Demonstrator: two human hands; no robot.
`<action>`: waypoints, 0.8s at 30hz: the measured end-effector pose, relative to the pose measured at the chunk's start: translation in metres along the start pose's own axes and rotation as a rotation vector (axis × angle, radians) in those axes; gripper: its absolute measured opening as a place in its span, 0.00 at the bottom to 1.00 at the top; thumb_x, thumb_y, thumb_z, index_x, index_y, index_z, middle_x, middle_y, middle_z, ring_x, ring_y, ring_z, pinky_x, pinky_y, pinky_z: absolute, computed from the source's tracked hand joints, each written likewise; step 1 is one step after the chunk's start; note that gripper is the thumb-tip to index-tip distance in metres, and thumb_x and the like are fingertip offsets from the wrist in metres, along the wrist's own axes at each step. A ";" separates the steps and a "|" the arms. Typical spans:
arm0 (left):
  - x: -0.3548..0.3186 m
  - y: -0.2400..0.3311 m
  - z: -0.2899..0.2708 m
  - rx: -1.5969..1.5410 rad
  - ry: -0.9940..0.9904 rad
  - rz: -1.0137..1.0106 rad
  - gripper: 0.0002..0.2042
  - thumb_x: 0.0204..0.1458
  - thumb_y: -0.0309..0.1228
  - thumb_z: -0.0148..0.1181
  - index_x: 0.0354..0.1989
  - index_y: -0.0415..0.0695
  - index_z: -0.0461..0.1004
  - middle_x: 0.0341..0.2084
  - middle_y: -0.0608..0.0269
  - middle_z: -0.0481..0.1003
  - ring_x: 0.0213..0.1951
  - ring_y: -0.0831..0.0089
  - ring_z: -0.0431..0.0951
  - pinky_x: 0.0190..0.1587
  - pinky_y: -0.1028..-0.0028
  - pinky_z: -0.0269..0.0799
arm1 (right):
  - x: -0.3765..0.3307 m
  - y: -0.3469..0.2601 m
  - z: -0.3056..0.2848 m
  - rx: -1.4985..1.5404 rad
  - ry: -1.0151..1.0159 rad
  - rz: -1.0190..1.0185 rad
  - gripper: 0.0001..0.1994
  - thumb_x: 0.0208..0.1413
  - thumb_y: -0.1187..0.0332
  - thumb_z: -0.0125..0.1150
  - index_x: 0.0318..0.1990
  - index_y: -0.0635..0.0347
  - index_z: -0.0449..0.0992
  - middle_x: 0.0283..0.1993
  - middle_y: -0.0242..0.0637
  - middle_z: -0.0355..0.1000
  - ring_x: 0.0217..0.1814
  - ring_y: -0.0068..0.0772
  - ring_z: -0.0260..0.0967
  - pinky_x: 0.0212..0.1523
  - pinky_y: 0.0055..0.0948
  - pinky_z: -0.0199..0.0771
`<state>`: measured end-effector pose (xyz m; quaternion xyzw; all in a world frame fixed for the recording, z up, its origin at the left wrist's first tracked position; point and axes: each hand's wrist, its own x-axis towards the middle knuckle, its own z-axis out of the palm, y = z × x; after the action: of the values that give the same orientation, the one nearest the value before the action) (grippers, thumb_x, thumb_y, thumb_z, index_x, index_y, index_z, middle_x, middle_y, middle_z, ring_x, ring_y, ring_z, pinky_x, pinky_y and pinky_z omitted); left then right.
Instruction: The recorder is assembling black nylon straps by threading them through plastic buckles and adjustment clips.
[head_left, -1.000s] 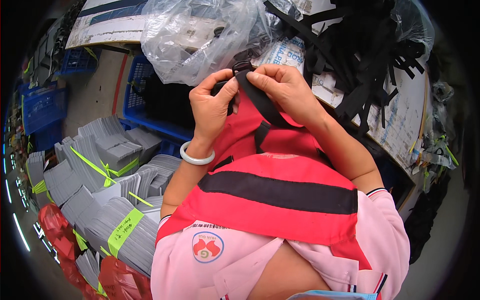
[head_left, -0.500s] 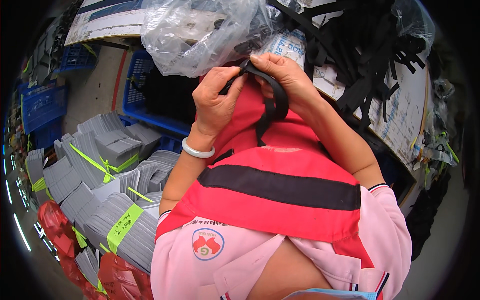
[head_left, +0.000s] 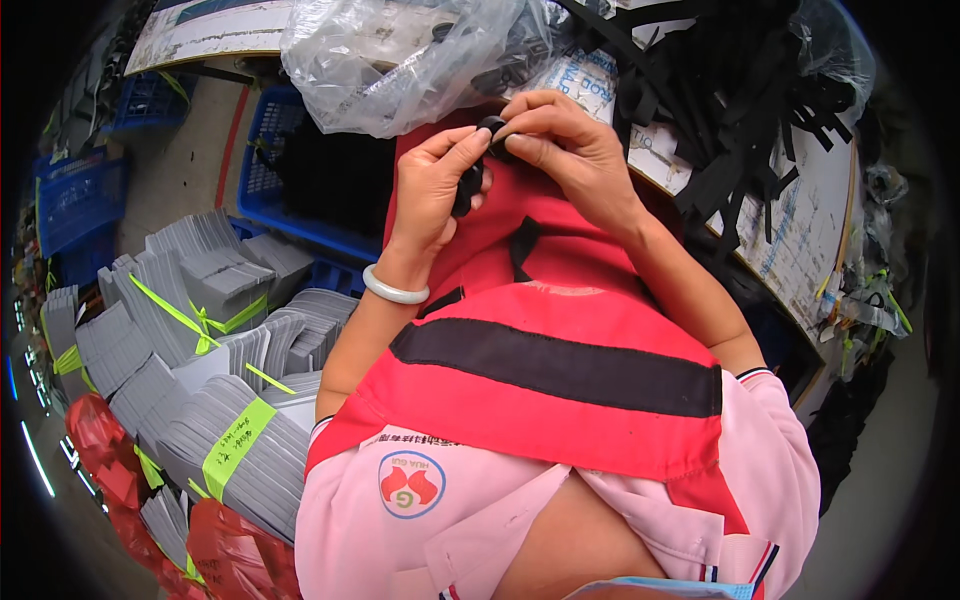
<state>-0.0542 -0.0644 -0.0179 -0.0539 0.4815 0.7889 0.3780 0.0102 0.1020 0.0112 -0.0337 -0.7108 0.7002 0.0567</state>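
My left hand point(head_left: 432, 185), with a pale bangle on its wrist, is closed around small dark black pieces point(head_left: 468, 190). They bulge out between its thumb and curled fingers. At its fingertips sits a rounded black piece point(head_left: 492, 126), which my right hand point(head_left: 578, 150) pinches from the other side. The two hands nearly meet above the red apron point(head_left: 560, 400) on my lap. Fingers cover much of what is held, so its exact kind cannot be made out.
A clear plastic bag point(head_left: 370, 80) with black parts lies on the worktable point(head_left: 790, 240) ahead. Black straps point(head_left: 690, 110) heap at the right. Beside me on the left are a blue crate point(head_left: 262, 190) with black material, bundled grey pads point(head_left: 235, 430) and red bags point(head_left: 240, 550).
The wide black strap loop that hung from my right fingers is out of sight. My left hand has turned, showing black pieces in its grip; my right fingers now pinch closer to it.
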 end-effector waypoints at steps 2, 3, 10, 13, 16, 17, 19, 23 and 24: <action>-0.001 0.003 0.009 0.090 0.080 0.105 0.08 0.55 0.29 0.63 0.38 0.36 0.78 0.19 0.65 0.75 0.15 0.81 0.71 0.15 0.83 0.62 | -0.010 -0.028 0.001 0.240 0.045 0.093 0.06 0.57 0.73 0.62 0.41 0.64 0.79 0.35 0.29 0.74 0.33 0.17 0.68 0.36 0.16 0.69; -0.003 0.001 0.007 0.088 0.085 0.102 0.08 0.55 0.29 0.63 0.38 0.36 0.78 0.19 0.65 0.75 0.15 0.81 0.71 0.15 0.83 0.62 | -0.009 -0.026 0.001 0.241 0.042 0.098 0.06 0.57 0.73 0.62 0.41 0.64 0.79 0.35 0.29 0.74 0.33 0.17 0.68 0.36 0.16 0.69; -0.006 -0.007 0.011 0.298 0.085 0.254 0.08 0.54 0.27 0.64 0.39 0.37 0.80 0.19 0.68 0.75 0.16 0.85 0.70 0.16 0.85 0.61 | -0.003 -0.012 -0.009 0.029 0.046 0.384 0.16 0.56 0.69 0.64 0.48 0.67 0.70 0.23 0.28 0.70 0.20 0.16 0.68 0.20 0.16 0.67; -0.010 -0.005 0.013 0.397 0.060 0.317 0.07 0.53 0.24 0.64 0.40 0.38 0.80 0.21 0.69 0.75 0.18 0.87 0.70 0.18 0.86 0.61 | -0.003 0.001 -0.003 0.139 0.063 0.374 0.13 0.59 0.68 0.61 0.47 0.67 0.71 0.25 0.29 0.71 0.22 0.16 0.69 0.20 0.16 0.68; -0.008 0.000 0.006 0.410 0.033 0.384 0.07 0.53 0.23 0.64 0.40 0.39 0.80 0.25 0.70 0.75 0.20 0.87 0.70 0.19 0.86 0.61 | -0.001 -0.001 0.004 0.332 0.154 0.429 0.12 0.62 0.65 0.57 0.45 0.65 0.72 0.26 0.30 0.71 0.23 0.17 0.69 0.22 0.16 0.69; -0.008 0.002 0.004 0.438 -0.019 0.412 0.07 0.53 0.22 0.64 0.40 0.38 0.80 0.26 0.69 0.75 0.21 0.87 0.70 0.19 0.86 0.61 | 0.000 0.002 -0.001 0.333 0.152 0.428 0.12 0.62 0.65 0.57 0.45 0.65 0.72 0.26 0.30 0.71 0.23 0.17 0.69 0.22 0.16 0.69; -0.007 0.003 -0.003 0.466 -0.070 0.442 0.08 0.52 0.21 0.64 0.41 0.38 0.80 0.27 0.69 0.75 0.21 0.87 0.70 0.19 0.86 0.61 | 0.001 0.010 -0.016 0.486 -0.120 0.658 0.11 0.64 0.63 0.54 0.43 0.63 0.73 0.27 0.31 0.70 0.22 0.17 0.68 0.22 0.17 0.70; -0.025 0.015 -0.009 0.545 -0.140 0.467 0.06 0.50 0.19 0.63 0.37 0.37 0.80 0.26 0.69 0.74 0.20 0.85 0.70 0.20 0.84 0.61 | 0.004 0.009 -0.022 0.442 -0.325 0.646 0.10 0.61 0.64 0.59 0.36 0.63 0.75 0.22 0.29 0.69 0.18 0.17 0.63 0.21 0.18 0.67; -0.032 0.022 -0.013 0.510 -0.160 0.300 0.05 0.51 0.19 0.62 0.36 0.37 0.80 0.26 0.69 0.74 0.20 0.85 0.70 0.20 0.84 0.61 | 0.004 0.006 -0.013 0.334 -0.264 0.597 0.10 0.59 0.64 0.61 0.34 0.62 0.76 0.21 0.28 0.68 0.18 0.17 0.62 0.21 0.18 0.65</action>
<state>-0.0498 -0.0976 0.0054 0.1768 0.6353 0.6912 0.2955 0.0073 0.1152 0.0053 -0.1394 -0.5467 0.7908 -0.2375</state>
